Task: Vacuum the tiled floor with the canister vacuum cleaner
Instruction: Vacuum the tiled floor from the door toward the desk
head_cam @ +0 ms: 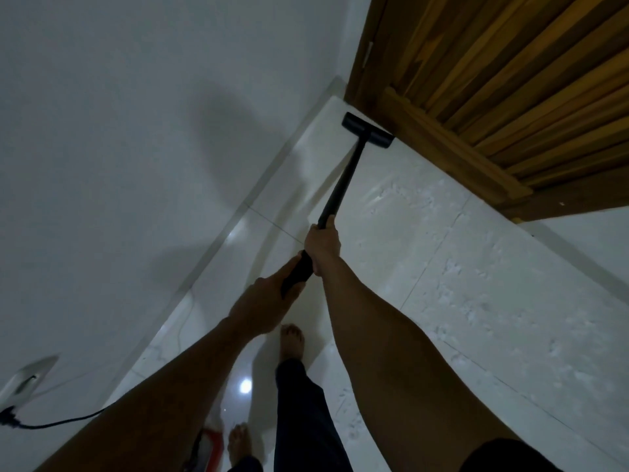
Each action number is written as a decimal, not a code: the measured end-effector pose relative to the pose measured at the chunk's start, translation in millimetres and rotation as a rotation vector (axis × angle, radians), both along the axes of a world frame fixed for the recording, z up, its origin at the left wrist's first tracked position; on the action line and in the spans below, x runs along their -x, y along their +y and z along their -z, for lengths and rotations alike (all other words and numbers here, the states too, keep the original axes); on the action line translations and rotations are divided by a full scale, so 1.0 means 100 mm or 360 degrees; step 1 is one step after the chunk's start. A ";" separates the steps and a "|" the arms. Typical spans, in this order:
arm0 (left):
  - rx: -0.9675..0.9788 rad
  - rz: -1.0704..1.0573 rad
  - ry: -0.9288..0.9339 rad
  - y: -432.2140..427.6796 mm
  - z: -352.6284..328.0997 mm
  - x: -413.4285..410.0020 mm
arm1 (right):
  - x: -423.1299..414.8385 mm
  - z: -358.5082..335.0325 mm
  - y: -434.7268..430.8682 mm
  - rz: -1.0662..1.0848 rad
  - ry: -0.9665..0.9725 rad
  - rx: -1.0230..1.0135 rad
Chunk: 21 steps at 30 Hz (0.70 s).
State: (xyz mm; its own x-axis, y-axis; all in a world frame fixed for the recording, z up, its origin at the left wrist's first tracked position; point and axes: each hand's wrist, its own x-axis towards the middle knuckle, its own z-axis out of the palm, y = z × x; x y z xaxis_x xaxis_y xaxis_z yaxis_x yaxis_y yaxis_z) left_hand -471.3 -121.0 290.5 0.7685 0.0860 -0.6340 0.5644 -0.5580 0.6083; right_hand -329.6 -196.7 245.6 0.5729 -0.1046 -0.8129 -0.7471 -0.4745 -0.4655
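Observation:
A black vacuum wand (343,178) runs from my hands up to its flat floor head (368,130), which rests on the white tiled floor (476,284) against the foot of a wooden door. My right hand (322,243) grips the wand higher up. My left hand (263,303) holds the thicker black handle end lower down. A red and white piece of the canister (211,449) peeks out at the bottom, behind my left arm.
A wooden slatted door (510,80) stands at the upper right. A white wall (119,165) with a skirting strip runs along the left. A black plug and cord (51,424) hang from a wall socket (25,381). My bare feet (292,342) stand on the tiles.

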 end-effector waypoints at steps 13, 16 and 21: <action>-0.0114 -0.0005 -0.0005 0.51 0.03 -0.26 | -0.27 0.00 0.58 -0.0054 0.0032 -0.0147; -0.0115 0.0005 0.0043 0.41 -0.01 -0.15 | -0.13 -0.01 0.50 -0.0091 -0.0045 -0.0097; -0.0097 0.0029 0.0119 0.29 -0.05 0.33 | 0.38 -0.06 0.32 -0.0080 -0.0064 -0.0065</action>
State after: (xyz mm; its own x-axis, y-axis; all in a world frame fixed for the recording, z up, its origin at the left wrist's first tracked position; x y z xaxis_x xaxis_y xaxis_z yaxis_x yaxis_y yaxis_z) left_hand -504.2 -92.2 295.4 0.7210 0.1127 -0.6837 0.5963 -0.6034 0.5294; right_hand -367.7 -164.8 251.7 0.6087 -0.0424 -0.7923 -0.7033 -0.4910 -0.5141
